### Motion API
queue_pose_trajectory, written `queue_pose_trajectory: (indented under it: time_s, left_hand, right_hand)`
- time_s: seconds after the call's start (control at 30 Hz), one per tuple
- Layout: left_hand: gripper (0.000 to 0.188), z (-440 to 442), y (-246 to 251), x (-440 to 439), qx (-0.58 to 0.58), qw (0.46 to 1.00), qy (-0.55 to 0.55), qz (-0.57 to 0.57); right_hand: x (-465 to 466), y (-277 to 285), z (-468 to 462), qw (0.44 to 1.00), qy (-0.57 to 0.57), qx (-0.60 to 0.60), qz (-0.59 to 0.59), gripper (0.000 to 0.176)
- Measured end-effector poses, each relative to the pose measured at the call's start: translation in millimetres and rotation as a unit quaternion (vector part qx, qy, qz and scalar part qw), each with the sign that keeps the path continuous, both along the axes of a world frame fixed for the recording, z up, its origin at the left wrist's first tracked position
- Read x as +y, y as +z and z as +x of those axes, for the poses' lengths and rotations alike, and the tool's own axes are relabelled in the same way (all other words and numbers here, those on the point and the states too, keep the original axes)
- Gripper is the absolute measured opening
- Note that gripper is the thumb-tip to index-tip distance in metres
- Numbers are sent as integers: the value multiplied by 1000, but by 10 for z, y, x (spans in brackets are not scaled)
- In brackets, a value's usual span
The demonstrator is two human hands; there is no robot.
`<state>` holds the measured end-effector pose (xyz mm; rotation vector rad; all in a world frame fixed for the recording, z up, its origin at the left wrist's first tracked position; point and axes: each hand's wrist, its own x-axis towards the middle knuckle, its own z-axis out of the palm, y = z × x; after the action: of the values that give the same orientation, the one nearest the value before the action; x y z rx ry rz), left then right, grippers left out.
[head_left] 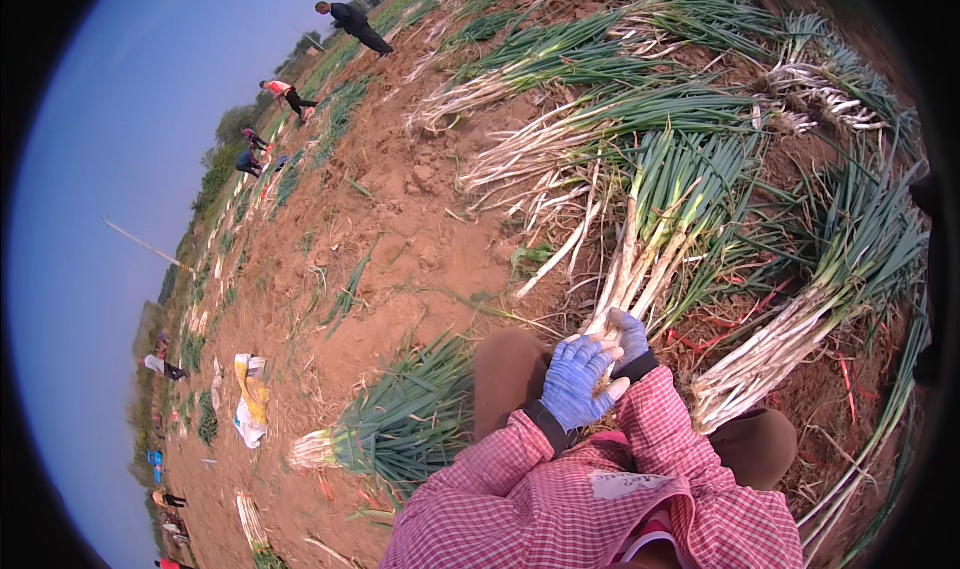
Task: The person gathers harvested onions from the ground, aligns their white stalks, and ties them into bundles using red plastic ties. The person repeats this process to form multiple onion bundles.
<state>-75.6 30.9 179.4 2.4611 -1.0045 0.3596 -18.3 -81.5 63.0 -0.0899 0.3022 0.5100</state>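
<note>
Several long green onions (628, 269) lie in front of me, white stalks toward my body and green leaves pointing away. At their root ends, my left hand (577, 381), in a blue glove with pale fingertips, curls over the bundle with its thumb apart. My right hand (631, 338), gloved alike, closes around the stalks just beyond it. The roots are mostly hidden by my hands. To the right lies a thick bundle of green onions (772, 344), beside my knee. Another loose pile of green onions (555, 149) rests on the soil farther ahead.
A tied bundle of green onions (405, 419) lies at my left on brown soil (420, 246). Red ties (727, 329) are strewn at right. A white and yellow sack (251, 400) lies farther left. Other people, including a person in dark clothes (356, 27), are in the field.
</note>
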Motion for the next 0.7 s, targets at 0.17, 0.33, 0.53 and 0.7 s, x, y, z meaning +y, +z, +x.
queue_pose_trajectory:
  time_s: [0.17, 0.33, 0.53, 0.7]
  left_hand:
    - [36, -4, -134, -74, -12, 999, 25, -18]
    - [33, 0, -100, -139, -29, 999, 29, -17]
    - [36, -20, -36, -102, 33, 998, 36, 41]
    - [63, 1167, 649, 34, 482, 862, 1, 159]
  right_hand:
    - [-32, -112, -1, 998, 0, 0, 68, 42]
    - [-55, -178, 20, 997, -1, -6, 77, 41]
    - [-71, -104, -18, 995, 22, 3, 93, 37]
    - [-39, 3, -75, 998, -28, 45, -23, 29]
